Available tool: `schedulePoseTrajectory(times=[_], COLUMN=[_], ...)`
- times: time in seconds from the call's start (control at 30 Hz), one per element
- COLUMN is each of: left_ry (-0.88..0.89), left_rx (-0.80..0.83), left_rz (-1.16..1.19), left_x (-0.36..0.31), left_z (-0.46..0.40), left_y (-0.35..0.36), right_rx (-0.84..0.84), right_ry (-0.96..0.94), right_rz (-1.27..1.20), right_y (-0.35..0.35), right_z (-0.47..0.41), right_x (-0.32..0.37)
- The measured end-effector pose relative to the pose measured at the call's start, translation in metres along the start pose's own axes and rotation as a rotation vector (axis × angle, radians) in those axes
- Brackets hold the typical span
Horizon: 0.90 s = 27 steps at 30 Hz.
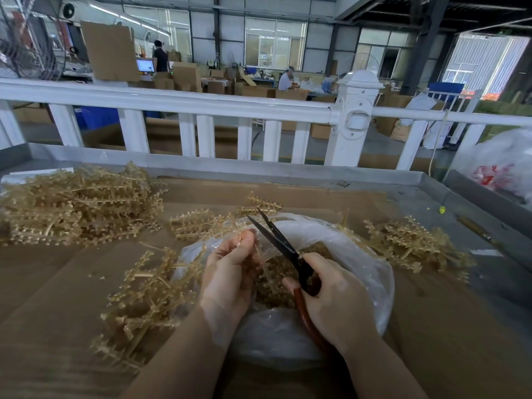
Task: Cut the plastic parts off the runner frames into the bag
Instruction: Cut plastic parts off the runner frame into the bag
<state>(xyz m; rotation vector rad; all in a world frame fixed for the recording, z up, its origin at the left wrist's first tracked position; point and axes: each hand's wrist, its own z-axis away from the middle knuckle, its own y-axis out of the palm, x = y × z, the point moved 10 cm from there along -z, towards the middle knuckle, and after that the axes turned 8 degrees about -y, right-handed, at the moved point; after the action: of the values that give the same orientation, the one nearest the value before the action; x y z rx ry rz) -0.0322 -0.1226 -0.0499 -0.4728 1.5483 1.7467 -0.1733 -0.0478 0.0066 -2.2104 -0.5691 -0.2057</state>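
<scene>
Above the open bag [359,254], the left hand [230,272] pinches a thin runner frame [260,259]; the right hand [334,298] grips scissors [280,240], blades parted. Mid-cut, seemingly: next, close blades on the frame so parts drop inside

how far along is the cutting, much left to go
Done: the bag already holds a heap of cut parts. In hand: the left hand pinches a runner strip over it; the right hand holds open scissors. Left: a big stack of uncut frames at far left, plus smaller piles.
</scene>
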Motion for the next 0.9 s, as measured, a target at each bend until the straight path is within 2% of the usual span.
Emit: schedulePoseTrajectory(times=[0.27,0.4,0.73,0.9], left_ry=[-0.070,-0.084,-0.080,-0.083], left_rx=[-0.003,-0.001,-0.051,-0.036], left_rz=[0.040,0.038,0.042,0.041], left_x=[0.009,0.010,0.011,0.012], left_z=[-0.004,-0.006,-0.007,-0.009], left_y=[-0.003,-0.003,-0.011,-0.012], right_rx=[0.027,-0.023,0.006,0.012], right_ry=[-0.001,-0.061,-0.126,-0.122], right_rz=[-0.016,0.054,0.201,0.188], right_y=[0.003,-0.002,0.002,0.002], right_z=[0.000,0.000,0.000,0.000], right_x=[-0.001,0.004,0.013,0.013])
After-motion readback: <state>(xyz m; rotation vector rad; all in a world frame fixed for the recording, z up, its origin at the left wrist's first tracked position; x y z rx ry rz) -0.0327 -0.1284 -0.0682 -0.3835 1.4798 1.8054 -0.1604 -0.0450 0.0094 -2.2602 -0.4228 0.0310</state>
